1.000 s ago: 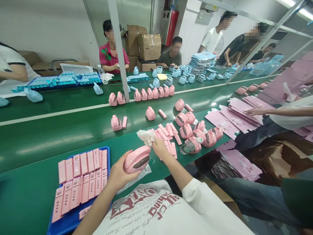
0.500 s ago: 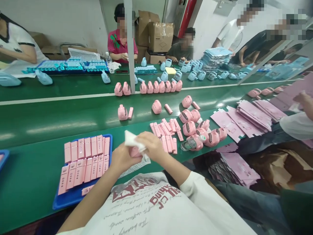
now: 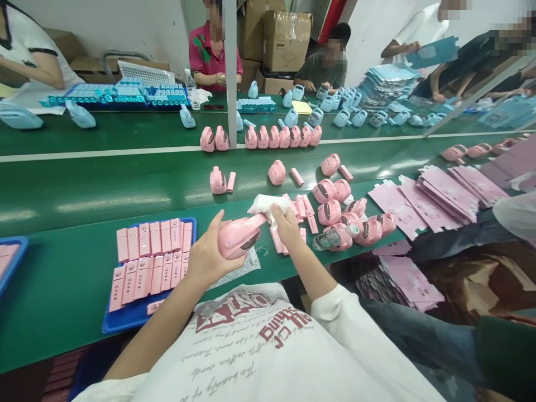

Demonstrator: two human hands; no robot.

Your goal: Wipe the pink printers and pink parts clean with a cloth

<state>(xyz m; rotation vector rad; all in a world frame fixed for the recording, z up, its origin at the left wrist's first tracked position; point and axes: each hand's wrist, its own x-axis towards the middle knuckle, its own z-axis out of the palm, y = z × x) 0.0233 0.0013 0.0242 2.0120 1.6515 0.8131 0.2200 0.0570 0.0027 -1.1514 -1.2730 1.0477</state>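
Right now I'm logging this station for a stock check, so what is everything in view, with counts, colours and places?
Rounded pink plastic device: one, in the left hand.
White cloth: one, in the right hand, against the device's end.
Blue plastic tray: one, left of the hands, holding two rows of flat pink bars.
Loose pink bars: a heap, right of the cloth.
Pink devices: a cluster to the right; a row farther along the green belt.
Light blue devices: many, far side.
Flat pink cartons: stacks, right.
Co-workers: several, across and right.
Left hand: gripping.
Right hand: fingers pinching the cloth.
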